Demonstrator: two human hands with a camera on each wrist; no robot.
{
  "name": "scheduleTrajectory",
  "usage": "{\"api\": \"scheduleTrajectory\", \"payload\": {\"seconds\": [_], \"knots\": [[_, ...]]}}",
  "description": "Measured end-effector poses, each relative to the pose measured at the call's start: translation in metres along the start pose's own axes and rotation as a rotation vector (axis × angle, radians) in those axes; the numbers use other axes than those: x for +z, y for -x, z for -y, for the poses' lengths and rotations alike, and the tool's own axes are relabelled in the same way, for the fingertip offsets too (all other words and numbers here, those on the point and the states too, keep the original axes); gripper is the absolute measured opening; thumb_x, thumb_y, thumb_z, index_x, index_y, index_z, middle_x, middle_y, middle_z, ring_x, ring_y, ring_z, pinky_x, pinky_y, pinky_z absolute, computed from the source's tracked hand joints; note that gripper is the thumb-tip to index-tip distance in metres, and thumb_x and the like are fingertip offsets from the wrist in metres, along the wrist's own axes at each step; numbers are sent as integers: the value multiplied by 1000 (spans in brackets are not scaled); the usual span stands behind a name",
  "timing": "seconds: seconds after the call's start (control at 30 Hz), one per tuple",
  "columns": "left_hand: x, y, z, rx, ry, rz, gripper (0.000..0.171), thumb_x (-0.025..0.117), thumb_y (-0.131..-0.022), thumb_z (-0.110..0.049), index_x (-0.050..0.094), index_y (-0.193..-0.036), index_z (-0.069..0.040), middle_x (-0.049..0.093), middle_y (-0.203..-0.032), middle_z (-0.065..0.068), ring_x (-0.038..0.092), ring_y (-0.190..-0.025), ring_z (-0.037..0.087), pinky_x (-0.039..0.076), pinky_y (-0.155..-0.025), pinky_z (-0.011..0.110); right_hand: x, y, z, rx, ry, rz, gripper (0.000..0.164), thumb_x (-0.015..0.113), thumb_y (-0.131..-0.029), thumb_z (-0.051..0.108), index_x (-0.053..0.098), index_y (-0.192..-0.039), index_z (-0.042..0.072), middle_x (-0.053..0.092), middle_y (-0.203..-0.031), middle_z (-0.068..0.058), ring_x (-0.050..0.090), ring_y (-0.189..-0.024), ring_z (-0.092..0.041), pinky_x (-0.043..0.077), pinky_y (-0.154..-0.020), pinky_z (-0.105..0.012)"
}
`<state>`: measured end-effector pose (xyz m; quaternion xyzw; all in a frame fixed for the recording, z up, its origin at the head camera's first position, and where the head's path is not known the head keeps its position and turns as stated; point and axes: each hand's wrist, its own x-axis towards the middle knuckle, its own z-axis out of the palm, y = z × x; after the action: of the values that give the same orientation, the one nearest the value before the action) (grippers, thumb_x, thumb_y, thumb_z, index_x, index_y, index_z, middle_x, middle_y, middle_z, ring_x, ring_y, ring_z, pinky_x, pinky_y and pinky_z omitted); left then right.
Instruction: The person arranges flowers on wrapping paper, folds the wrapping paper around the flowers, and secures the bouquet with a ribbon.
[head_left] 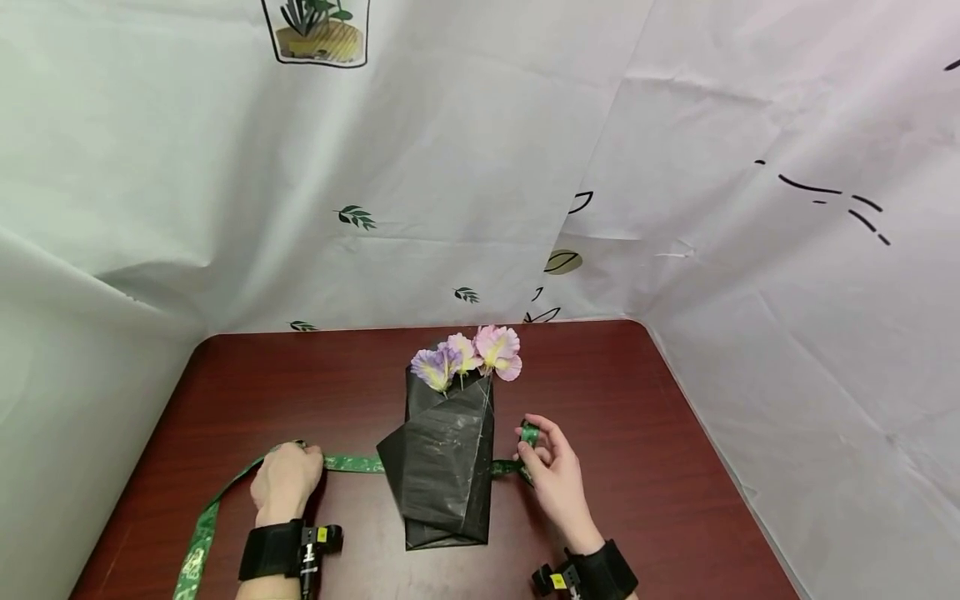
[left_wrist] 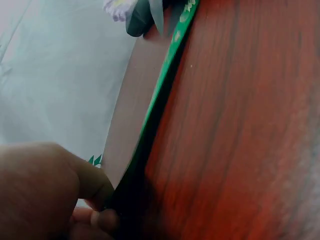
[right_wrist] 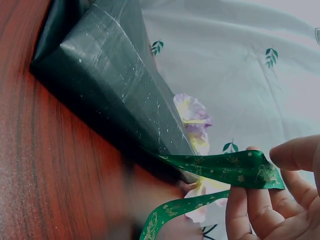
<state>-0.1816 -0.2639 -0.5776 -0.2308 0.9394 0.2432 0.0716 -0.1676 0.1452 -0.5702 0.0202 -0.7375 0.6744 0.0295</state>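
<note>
A bouquet in black wrapping paper (head_left: pixel 450 458) lies on the table, its pale pink and purple flowers (head_left: pixel 497 350) poking out at the far end. Beneath it runs a green ribbon (head_left: pixel 352 463) with a gold print, coming out on both sides. Left of the bouquet, my left hand (head_left: pixel 288 479) pinches the ribbon low over the table; a long tail hangs toward the front left. On the other side my right hand (head_left: pixel 555 471) holds the ribbon between thumb and fingers, raised a little. In the right wrist view the ribbon (right_wrist: pixel 215 169) bends over the fingers. The paper hides its middle stretch.
The dark red-brown table (head_left: pixel 645 508) has rounded far corners. White cloth (head_left: pixel 450 150) with printed leaves hangs behind it and along both sides. Each wrist wears a black strap with a small camera.
</note>
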Motion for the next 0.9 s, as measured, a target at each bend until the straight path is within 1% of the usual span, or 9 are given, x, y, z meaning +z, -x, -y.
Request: {"api": "scheduleTrajectory", "payload": {"seconds": [0.07,0.17,0.3,0.37,0.43,0.5,0.6,0.73,0.9], "knots": [[1,6,1,41,37,-43,46,42,-108,-27,74,-102,5,68,-99,37,68,-78,44,53,-61,53,1,-1,2,6,25,-9,48,64,-110,-5,57,-156,6,68,-141,-28,77,-97,-37,61,-69,-30],[6,18,-2,156,119,-210,32,48,-107,-23,63,-84,-6,59,-76,17,55,-63,30,39,-55,42,2,-3,5,-10,79,-8,53,63,-110,-5,54,-160,13,68,-145,-22,76,-92,-35,47,-57,-24],[11,36,-21,499,227,-518,22,67,-97,-7,63,-77,-13,55,-76,5,46,-59,19,34,-52,37,5,-7,12,-67,163,33,72,61,-108,-10,41,-171,19,68,-151,-18,72,-85,-32,45,-60,-23],[13,43,-37,717,244,-591,14,75,-90,-1,72,-84,-12,61,-84,5,50,-65,18,40,-54,39,8,-8,16,-103,213,76,82,61,-106,-11,33,-176,22,68,-152,-16,67,-81,-25,44,-65,-23],[14,48,-56,924,239,-578,15,80,-86,1,78,-94,-12,70,-100,8,62,-79,22,51,-65,43,11,-10,22,-139,252,139,88,62,-104,-12,29,-177,24,68,-153,-14,60,-79,-17,41,-70,-25],[15,53,-76,1087,223,-491,19,84,-88,-2,80,-102,-13,73,-121,9,69,-101,26,57,-84,47,17,-11,27,-171,270,227,88,65,-103,-9,29,-177,22,67,-154,-14,58,-81,-15,41,-73,-28],[20,58,-101,1237,179,-336,22,88,-93,-7,81,-112,-16,67,-148,11,64,-135,34,52,-110,58,27,-13,33,-175,254,370,80,73,-103,0,36,-173,16,67,-154,-13,70,-99,-20,51,-82,-28],[30,65,-117,1276,87,-219,24,89,-96,-10,82,-118,-16,66,-146,15,60,-142,39,47,-118,64,42,-15,33,-103,229,480,72,82,-104,21,48,-167,12,70,-149,-7,71,-129,-25,57,-99,-32],[44,71,-118,1246,-3,-150,21,88,-95,-5,83,-115,-11,67,-145,19,61,-142,43,48,-118,63,51,-14,27,-21,207,485,59,80,-107,33,59,-160,19,72,-145,1,68,-134,-22,55,-107,-36]]}}
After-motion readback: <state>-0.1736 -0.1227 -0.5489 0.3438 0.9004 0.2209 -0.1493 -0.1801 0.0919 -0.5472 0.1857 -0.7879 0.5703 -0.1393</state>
